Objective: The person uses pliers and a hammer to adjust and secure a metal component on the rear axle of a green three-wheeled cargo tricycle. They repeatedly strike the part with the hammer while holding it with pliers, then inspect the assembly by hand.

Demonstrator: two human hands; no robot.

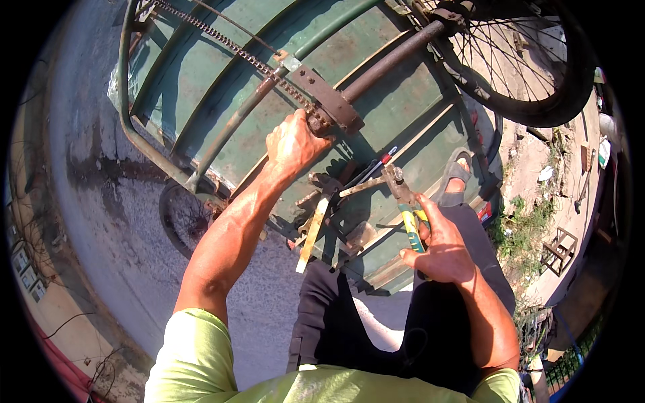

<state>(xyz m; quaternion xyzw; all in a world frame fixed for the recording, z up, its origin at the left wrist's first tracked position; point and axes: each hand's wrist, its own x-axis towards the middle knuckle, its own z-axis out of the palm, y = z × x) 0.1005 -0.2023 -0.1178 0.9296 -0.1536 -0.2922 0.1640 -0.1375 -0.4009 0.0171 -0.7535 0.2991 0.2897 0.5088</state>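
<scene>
My left hand (294, 143) is closed round a small rusty sprocket (320, 121), its fingertips partly hidden. A greasy drive chain (232, 46) runs from there to the upper left. Beside it, a rusty metal bracket (330, 101) joins a brown axle tube (396, 59). In my right hand (445, 247) is a pair of pliers (411, 225) with yellow and green grips, the jaws pointing up and away from the sprocket. Something small and round, perhaps a nut, shows at the jaws. Between my hands lies a hammer (314, 232) with a pale wooden handle.
A green metal cart body (349, 40) with ribs and frame tubes fills the middle. One spoked wheel (517, 101) stands at the upper right, another (178, 221) at the left. A screwdriver (384, 160) and other tools lie near the hammer. Weeds (517, 221) grow at the right.
</scene>
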